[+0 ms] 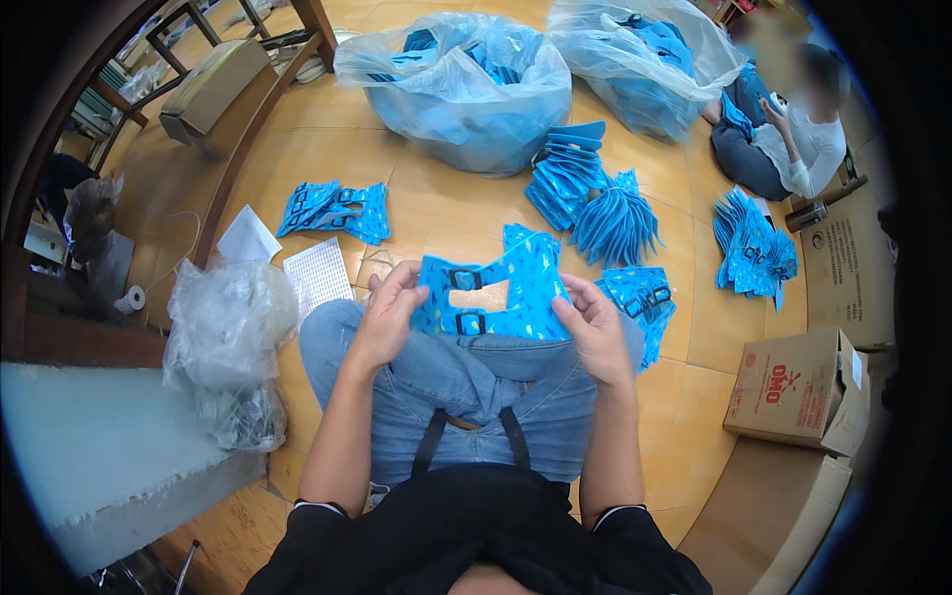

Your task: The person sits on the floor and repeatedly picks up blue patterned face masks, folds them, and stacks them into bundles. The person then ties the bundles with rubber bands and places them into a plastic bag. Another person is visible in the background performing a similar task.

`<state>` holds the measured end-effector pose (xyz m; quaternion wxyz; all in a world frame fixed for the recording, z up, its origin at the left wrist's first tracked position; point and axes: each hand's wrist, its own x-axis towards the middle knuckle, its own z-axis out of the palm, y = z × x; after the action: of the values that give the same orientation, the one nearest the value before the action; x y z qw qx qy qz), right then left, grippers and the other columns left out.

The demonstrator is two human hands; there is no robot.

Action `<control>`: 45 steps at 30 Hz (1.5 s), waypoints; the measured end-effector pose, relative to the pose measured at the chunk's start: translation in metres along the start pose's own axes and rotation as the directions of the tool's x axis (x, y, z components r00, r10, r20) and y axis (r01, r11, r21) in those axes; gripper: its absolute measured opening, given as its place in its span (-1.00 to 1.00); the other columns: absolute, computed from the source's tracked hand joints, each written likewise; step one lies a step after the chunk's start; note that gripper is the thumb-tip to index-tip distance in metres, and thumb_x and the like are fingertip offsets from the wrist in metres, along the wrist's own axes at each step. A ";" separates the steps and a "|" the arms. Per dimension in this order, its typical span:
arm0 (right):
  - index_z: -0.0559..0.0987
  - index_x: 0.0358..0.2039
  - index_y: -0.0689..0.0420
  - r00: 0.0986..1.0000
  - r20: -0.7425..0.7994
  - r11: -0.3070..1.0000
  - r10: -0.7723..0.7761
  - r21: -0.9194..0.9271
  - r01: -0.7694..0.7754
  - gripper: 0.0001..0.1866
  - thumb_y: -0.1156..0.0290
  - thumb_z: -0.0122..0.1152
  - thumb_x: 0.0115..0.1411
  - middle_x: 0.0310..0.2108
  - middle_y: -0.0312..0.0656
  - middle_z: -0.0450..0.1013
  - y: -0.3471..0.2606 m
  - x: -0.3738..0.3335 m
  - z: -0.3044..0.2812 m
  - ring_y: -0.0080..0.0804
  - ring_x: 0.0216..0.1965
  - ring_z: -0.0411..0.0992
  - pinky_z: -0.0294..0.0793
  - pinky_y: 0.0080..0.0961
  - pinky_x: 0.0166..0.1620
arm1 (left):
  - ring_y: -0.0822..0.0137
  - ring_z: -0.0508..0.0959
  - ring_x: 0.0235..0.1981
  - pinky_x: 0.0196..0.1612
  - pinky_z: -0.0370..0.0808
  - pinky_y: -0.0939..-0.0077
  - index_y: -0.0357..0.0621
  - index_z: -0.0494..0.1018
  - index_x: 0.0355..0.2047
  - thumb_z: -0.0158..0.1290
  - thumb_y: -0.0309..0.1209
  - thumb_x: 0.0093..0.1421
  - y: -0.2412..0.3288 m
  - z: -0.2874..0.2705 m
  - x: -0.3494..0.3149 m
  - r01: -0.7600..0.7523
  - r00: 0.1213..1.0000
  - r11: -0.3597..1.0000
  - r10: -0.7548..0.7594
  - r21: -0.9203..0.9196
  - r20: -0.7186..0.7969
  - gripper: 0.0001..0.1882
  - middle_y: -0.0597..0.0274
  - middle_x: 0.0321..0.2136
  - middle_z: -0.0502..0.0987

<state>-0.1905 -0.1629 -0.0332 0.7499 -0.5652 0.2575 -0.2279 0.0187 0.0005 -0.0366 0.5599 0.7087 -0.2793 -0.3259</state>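
Observation:
A bright blue patterned piece [531,293] with two black plastic buckles and a cut-out in its middle is held up over my lap. My left hand [390,312] is closed on its left edge, thumb in front. The right edge is pinched by my right hand [595,332], thumb on the near face. Beside my right knee, several similar blue pieces with buckles [645,302] lie on the floor. Another small stack of these blue pieces [334,211] lies ahead on the left.
Two clear plastic bags [466,109] [645,74] full of blue pieces stand ahead. Blue bundles [615,220] [751,243] lie ahead and right. Crumpled plastic [233,327] and white sheets [319,275] are left; cardboard boxes [788,387] stand right. A person [793,139] sits at far right.

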 end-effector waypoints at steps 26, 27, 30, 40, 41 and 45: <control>0.44 -0.40 0.17 0.923 -0.272 0.960 -0.273 -0.131 0.246 -0.77 0.27 0.08 0.30 -0.56 -0.50 0.31 -0.006 -0.007 0.023 -0.85 -0.56 0.14 0.09 -0.81 -0.54 | 0.68 0.27 -0.57 -0.40 0.22 0.78 -0.28 0.42 -0.39 -0.07 -0.26 0.33 0.023 0.034 -0.011 -0.264 0.962 0.952 0.249 -0.153 -0.112 -0.70 0.50 -0.65 0.37; 0.44 -0.39 0.18 0.918 -0.278 0.957 -0.283 -0.140 0.252 -0.77 0.27 0.08 0.30 -0.56 -0.49 0.32 -0.008 -0.008 0.024 -0.85 -0.57 0.15 0.10 -0.81 -0.55 | 0.68 0.27 -0.56 -0.41 0.21 0.79 -0.28 0.42 -0.36 -0.06 -0.27 0.33 0.024 0.034 -0.011 -0.270 0.962 0.949 0.257 -0.164 -0.094 -0.72 0.49 -0.64 0.38; 0.45 -0.37 0.19 0.903 -0.314 0.956 -0.292 -0.129 0.264 -0.78 0.28 0.08 0.30 -0.55 -0.48 0.35 -0.017 -0.011 0.021 -0.84 -0.56 0.18 0.13 -0.82 -0.54 | 0.69 0.28 -0.55 -0.42 0.21 0.81 -0.28 0.42 -0.26 -0.05 -0.31 0.32 0.030 0.031 -0.012 -0.265 0.964 0.935 0.256 -0.236 -0.070 -0.77 0.48 -0.61 0.40; 0.47 -0.25 0.23 0.920 -0.323 0.971 -0.221 0.015 0.238 -0.76 0.28 0.03 0.32 -0.38 -0.35 0.46 -0.027 -0.009 0.011 -0.79 -0.41 0.33 0.34 -0.79 -0.34 | 0.62 0.45 -0.37 -0.27 0.38 0.76 -0.32 0.38 -0.03 0.00 -0.48 0.27 0.044 0.021 -0.018 -0.227 0.959 0.887 0.275 -0.401 0.063 -0.72 0.33 -0.41 0.49; 0.46 -0.18 0.24 0.926 -0.305 0.970 -0.223 0.028 0.243 -0.76 0.30 0.03 0.32 -0.35 -0.35 0.46 -0.028 -0.010 0.012 -0.78 -0.38 0.34 0.35 -0.78 -0.31 | 0.61 0.46 -0.35 -0.25 0.39 0.75 -0.32 0.39 -0.03 0.00 -0.49 0.26 0.044 0.020 -0.018 -0.236 0.958 0.878 0.282 -0.417 0.051 -0.72 0.32 -0.39 0.49; 0.39 0.05 0.27 0.940 -0.309 0.982 -0.144 0.072 0.174 -0.64 0.38 0.04 0.29 -0.27 -0.35 0.44 -0.036 -0.015 0.014 -0.75 -0.28 0.33 0.34 -0.75 -0.21 | 0.62 0.44 -0.35 -0.27 0.38 0.75 -0.31 0.41 -0.05 0.02 -0.48 0.26 0.042 0.019 -0.014 -0.281 0.959 0.854 0.265 -0.438 -0.100 -0.73 0.33 -0.38 0.49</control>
<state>-0.1949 -0.1519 0.0063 0.7077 -0.5049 0.3112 -0.3838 -0.0059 -0.0096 0.0037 0.7532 0.5197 -0.2845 -0.2858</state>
